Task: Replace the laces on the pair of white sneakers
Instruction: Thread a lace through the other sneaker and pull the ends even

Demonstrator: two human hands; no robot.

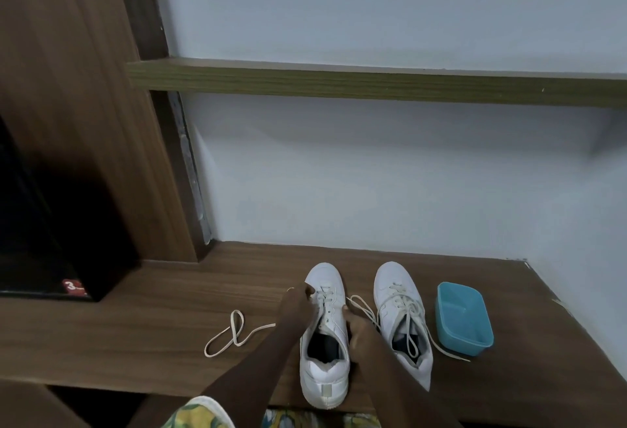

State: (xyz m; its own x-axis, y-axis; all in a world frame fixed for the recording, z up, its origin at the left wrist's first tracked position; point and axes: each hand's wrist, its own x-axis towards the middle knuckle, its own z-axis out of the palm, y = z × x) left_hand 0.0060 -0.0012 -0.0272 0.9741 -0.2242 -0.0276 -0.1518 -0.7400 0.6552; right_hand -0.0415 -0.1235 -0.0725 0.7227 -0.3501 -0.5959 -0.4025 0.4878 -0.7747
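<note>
Two white sneakers stand side by side on a brown wooden desk (169, 319), toes toward the wall. My left hand (297, 302) pinches the cream lace at the left sneaker's (325, 359) left side, near the lower eyelets. My right hand (358, 329) holds that shoe's right side, fingers curled at the lace there. One loose lace end (234, 334) loops over the desk to the left; the other end (361, 305) trails between the shoes. The right sneaker (402, 315) is laced, its ends untied and trailing right.
A blue plastic tub (463, 320) stands right of the right sneaker. A wooden cabinet (78, 122) with a dark opening rises at the left. A shelf (373, 83) runs along the pale wall above. The desk's front edge is close to my body.
</note>
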